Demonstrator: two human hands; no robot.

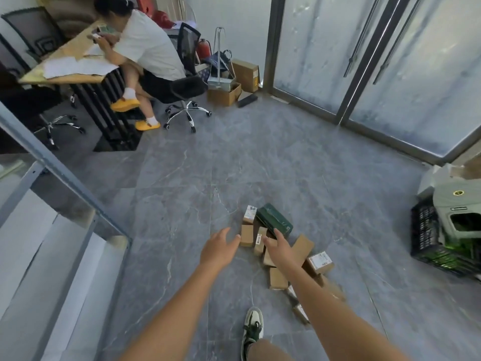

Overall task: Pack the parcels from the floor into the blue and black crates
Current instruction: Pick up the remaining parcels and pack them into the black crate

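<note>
The floor [286, 165] is made of big grey tiles with thin white lines like marble. A heap of parcels [276, 246] lies on it, low in the middle of the view. Most are small brown cardboard boxes, some with white labels. A dark green box [273, 222] sits at the far end of the heap, tilted against the brown ones.

The left hand [218, 250] reaches out over the floor with its fingers straight and spread wide. It holds nothing, and its fingertips are just beside a small brown box [246, 235]. The right hand [282, 250] is stretched over the heap, fingers open and loose, near the green box. I cannot tell if it touches a box.

A black crate [426, 238] stands at the right edge, well apart from the heap. Green and grey packages [458, 217] stick out of it.

One green and white shoe [253, 325] stands on the tiles near the bottom.

Frosted glass doors [377, 61] with dark metal frames fill the far right side of the room. At the far left, a person in a white shirt [145, 45] sits on a black office chair [187, 82] at a wooden desk [70, 63] with papers on it. Brown cardboard boxes [234, 82] are stacked by the wall between the chair and the doors. A grey metal shelf frame [52, 162] runs along the left side.
</note>
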